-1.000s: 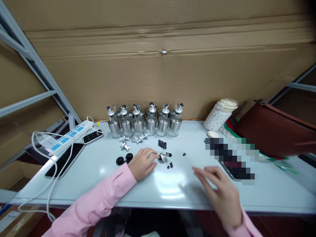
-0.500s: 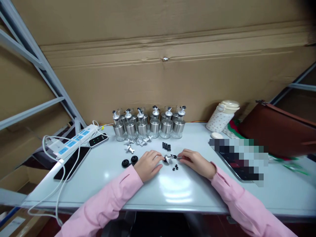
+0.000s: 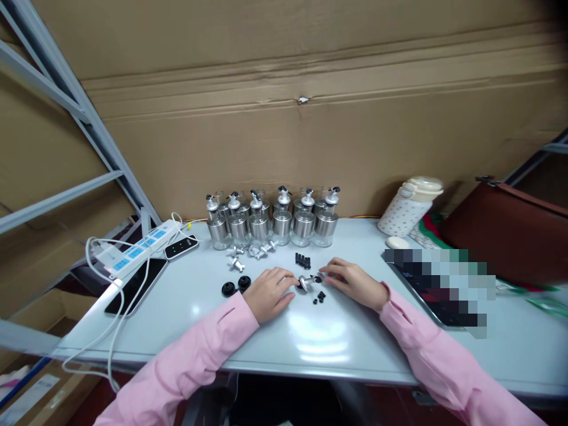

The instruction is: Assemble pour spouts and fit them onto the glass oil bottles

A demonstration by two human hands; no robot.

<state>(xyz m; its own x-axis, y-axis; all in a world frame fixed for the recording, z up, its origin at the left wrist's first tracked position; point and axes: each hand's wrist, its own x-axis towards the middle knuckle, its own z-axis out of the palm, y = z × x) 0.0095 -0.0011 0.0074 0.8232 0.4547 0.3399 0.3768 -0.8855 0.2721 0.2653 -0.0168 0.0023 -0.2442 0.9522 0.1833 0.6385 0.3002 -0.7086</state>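
A silver pour spout [image 3: 306, 283] with a black base ring and a black flap cap [image 3: 317, 279] lies low over the table between my hands. My left hand [image 3: 270, 294] has its fingertips on the base-ring end, the thumb lower and a little apart. From the other side, my right hand [image 3: 352, 284] closes thumb and forefinger at the flap cap; its exact contact is too small to see clearly. Just below the spout are several tiny black parts [image 3: 321, 296]. Several black tubes [image 3: 302, 260] lie in a row above it.
Glass bottles with steel sleeves [image 3: 282, 225] line the back, the front ones topped with spouts. More loose spouts [image 3: 261, 251] and black round pieces [image 3: 228, 289] sit to the left. A power strip [image 3: 142, 248] stands far left; a dotted flask [image 3: 406, 213] and tablet [image 3: 426, 296] are right.
The whole view has shifted slightly, so things appear a little further right. Between my hands the spout has turned slightly, and my right fingertips have shifted a little at its cap.
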